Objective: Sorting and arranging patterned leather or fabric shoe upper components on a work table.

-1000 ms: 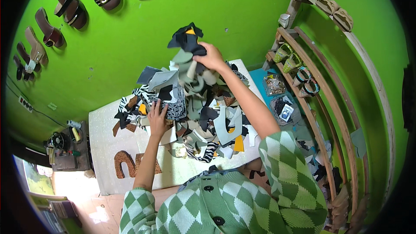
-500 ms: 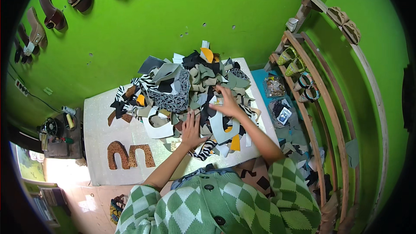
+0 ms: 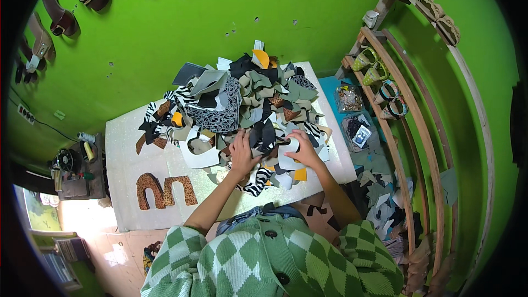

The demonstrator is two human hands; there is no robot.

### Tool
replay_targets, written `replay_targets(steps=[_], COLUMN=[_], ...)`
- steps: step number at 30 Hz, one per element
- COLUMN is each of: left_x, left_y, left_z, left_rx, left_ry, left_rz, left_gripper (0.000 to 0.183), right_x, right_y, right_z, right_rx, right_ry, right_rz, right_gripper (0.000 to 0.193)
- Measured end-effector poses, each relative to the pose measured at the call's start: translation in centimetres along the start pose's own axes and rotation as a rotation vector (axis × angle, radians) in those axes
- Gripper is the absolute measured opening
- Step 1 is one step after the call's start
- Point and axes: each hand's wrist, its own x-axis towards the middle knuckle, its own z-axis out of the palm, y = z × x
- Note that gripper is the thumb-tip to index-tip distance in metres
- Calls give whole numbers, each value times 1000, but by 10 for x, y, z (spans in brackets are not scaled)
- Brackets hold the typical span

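Note:
A big heap of leather and fabric scraps [image 3: 256,85] in grey, black, zebra, leopard and yellow covers the middle of a pale table [image 3: 126,159]. My left hand [image 3: 241,154] lies on the near side of the heap, fingers stretched over the scraps. My right hand [image 3: 304,151] grips the edge of a white curved cut-out piece [image 3: 285,161] at the heap's near right. Left of my left hand lies another white piece with a rounded opening [image 3: 204,159]. Two leopard-print U-shaped pieces [image 3: 148,186] sit together at the table's left.
A wooden rack [image 3: 404,96] with several sandals stands at the right. Plastic containers [image 3: 348,98] of small parts and more scraps lie beside the table. At the left is a small dark stand [image 3: 81,184] with thread spools. Sandals [image 3: 60,14] hang on the green wall.
My right hand has come down toward me from the upper heap and closed on the white curved piece, now turned and lifted somewhat. The left hand stays on the heap. The view has shifted slightly.

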Motion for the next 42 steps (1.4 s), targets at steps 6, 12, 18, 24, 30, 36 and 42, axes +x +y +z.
replay_targets(steps=[6,12,18,24,30,36,42], left_x=[-2,-1,-10,-39,-47,-51,-48], left_y=[38,47,77,55,47,61,86], left_z=[-22,-10,25,74,75,62,82], left_rx=[-154,-232,53,186,109,-27,166], left_ry=[72,-199,-227,-139,-54,-197,-114], left_rz=[143,17,52,165,194,-50,-203], left_gripper=[57,39,82,76,13,31,60], right_x=[-4,-15,-31,-12,11,17,16], right_y=[3,45,39,-21,-9,-1,12], right_z=[-1,0,25,2,6,-4,-15], right_rx=[72,61,-120,-445,-461,-385,-340], right_ry=[12,241,187,92,128,322,430], right_rz=[137,414,492,15,-79,5,64], right_gripper=[60,91,108,66,27,10,15])
